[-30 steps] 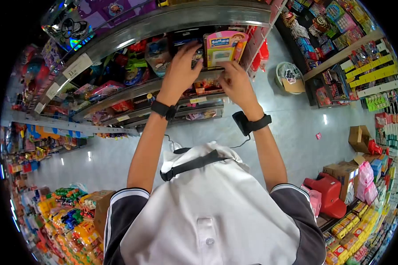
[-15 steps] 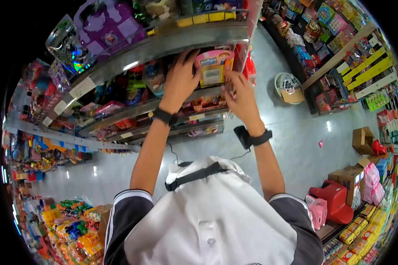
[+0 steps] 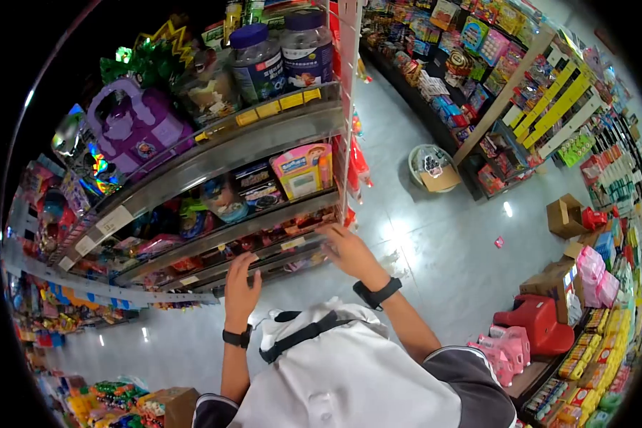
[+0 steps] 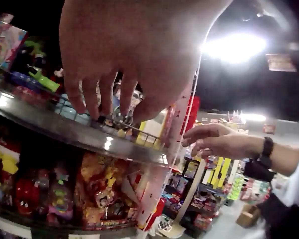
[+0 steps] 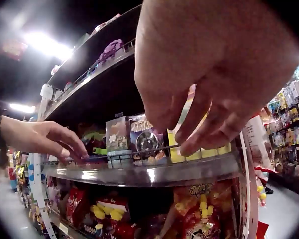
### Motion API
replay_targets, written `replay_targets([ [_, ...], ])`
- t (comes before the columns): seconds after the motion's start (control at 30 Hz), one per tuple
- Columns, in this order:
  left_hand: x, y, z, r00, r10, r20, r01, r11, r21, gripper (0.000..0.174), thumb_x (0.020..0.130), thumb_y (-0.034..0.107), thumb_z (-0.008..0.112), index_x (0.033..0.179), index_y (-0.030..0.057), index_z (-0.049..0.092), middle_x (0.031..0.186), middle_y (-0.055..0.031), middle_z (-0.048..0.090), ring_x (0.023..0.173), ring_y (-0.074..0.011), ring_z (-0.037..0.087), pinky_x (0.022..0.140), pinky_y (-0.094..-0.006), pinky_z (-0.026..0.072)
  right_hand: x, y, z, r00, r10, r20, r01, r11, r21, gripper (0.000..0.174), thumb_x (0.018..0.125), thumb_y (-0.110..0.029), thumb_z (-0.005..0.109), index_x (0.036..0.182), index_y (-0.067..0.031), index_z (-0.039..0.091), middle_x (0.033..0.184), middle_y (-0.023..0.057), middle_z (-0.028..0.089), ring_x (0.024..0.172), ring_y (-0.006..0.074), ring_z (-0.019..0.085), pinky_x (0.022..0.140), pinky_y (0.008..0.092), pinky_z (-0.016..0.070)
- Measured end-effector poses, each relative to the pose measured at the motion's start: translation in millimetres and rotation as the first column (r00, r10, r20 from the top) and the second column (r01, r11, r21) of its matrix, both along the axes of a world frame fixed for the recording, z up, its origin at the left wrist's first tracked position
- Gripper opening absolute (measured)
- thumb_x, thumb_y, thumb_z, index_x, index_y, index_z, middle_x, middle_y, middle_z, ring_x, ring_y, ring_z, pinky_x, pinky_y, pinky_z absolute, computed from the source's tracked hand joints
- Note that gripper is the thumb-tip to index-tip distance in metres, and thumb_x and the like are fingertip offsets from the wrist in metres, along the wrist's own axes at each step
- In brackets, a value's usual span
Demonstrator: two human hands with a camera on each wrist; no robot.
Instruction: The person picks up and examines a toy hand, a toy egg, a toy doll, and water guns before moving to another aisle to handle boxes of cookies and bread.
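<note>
Head view looks down on both hands raised before a toy rack, and neither holds anything. The left hand (image 3: 242, 282) is up with its fingers spread and nearly straight, palm toward the lower shelves; whether it touches them cannot be told. The right hand (image 3: 346, 251) reaches toward the right end of the rack, fingers stretched out loosely, just below and beside the white upright post (image 3: 341, 143).

The pink package (image 3: 303, 171) stands upright at the right end of the middle shelf (image 3: 264, 217), just left of the post. It is above the right hand and apart from both hands. Dark boxed toys (image 3: 257, 187) sit beside it on the left. On the top shelf stand two blue-lidded jars (image 3: 282, 53), with a purple case (image 3: 132, 128) farther left.

Left wrist view shows that hand's fingers hanging loosely bent before the shelf's wire rail, empty. Right wrist view shows loosely bent fingers with nothing between them.

On the floor to the right are a round basket (image 3: 431, 167) and a red stool (image 3: 538, 321).
</note>
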State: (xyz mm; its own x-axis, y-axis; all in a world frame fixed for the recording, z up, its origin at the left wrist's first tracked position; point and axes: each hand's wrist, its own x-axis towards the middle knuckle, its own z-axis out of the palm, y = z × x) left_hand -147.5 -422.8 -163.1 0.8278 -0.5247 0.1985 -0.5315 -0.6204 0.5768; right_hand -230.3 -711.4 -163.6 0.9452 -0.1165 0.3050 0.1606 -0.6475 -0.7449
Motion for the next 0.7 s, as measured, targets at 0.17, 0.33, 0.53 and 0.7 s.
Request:
replay_targets([
  [0.17, -2, 6, -5, 0.998, 0.014, -0.053, -0.016, 0.999, -0.044, 0.03, 0.094, 0.011, 0.063, 0.124, 0.0058, 0.062, 0.128, -0.0141, 0.061, 0.119, -0.0377, 0.057, 0.102, -0.044, 0.0466, 7, 6, 0, 0.998, 0.06, 0.009, -0.06, 0.998, -0.01, 0.035, 0.089, -0.004, 0.064, 0.124, -0.0052, 0.06, 0.117, 0.0152, 0.062, 0.097, 0.0331, 0.066, 0.083, 0.0416, 0.0538],
  [0.33, -23, 38, -8, 0.981, 0.11, -0.159, -0.13, 0.984, -0.121, 0.032, 0.096, 0.015, 0.064, 0.126, 0.0051, 0.061, 0.129, -0.0139, 0.062, 0.119, -0.0369, 0.058, 0.102, -0.0444, 0.0475, 22, 36, -3, 0.969, 0.241, -0.057, -0.239, 0.97, 0.041, 0.032, 0.088, -0.002, 0.065, 0.12, -0.0043, 0.06, 0.11, 0.0142, 0.06, 0.087, 0.0299, 0.067, 0.075, 0.039, 0.0553],
  [0.53, -41, 63, -11, 0.953, 0.197, -0.231, -0.222, 0.971, -0.09, 0.033, 0.093, 0.013, 0.066, 0.124, 0.0043, 0.062, 0.121, -0.0154, 0.064, 0.109, -0.0377, 0.062, 0.093, -0.0423, 0.0505, 30, 51, -10, 0.938, 0.314, -0.149, -0.32, 0.947, -0.013, 0.03, 0.09, -0.005, 0.065, 0.12, -0.0037, 0.062, 0.111, 0.0154, 0.062, 0.092, 0.0322, 0.068, 0.077, 0.0408, 0.0551],
  [0.7, -60, 102, -27, 0.898, 0.222, -0.379, -0.249, 0.968, -0.023, 0.036, 0.092, 0.015, 0.068, 0.125, 0.0037, 0.062, 0.114, -0.0177, 0.065, 0.105, -0.0363, 0.064, 0.089, -0.0411, 0.051, 40, 70, -16, 0.91, 0.368, -0.193, -0.376, 0.927, -0.005, 0.027, 0.091, -0.007, 0.064, 0.118, -0.004, 0.063, 0.108, 0.0134, 0.063, 0.094, 0.0319, 0.068, 0.079, 0.0406, 0.0549],
])
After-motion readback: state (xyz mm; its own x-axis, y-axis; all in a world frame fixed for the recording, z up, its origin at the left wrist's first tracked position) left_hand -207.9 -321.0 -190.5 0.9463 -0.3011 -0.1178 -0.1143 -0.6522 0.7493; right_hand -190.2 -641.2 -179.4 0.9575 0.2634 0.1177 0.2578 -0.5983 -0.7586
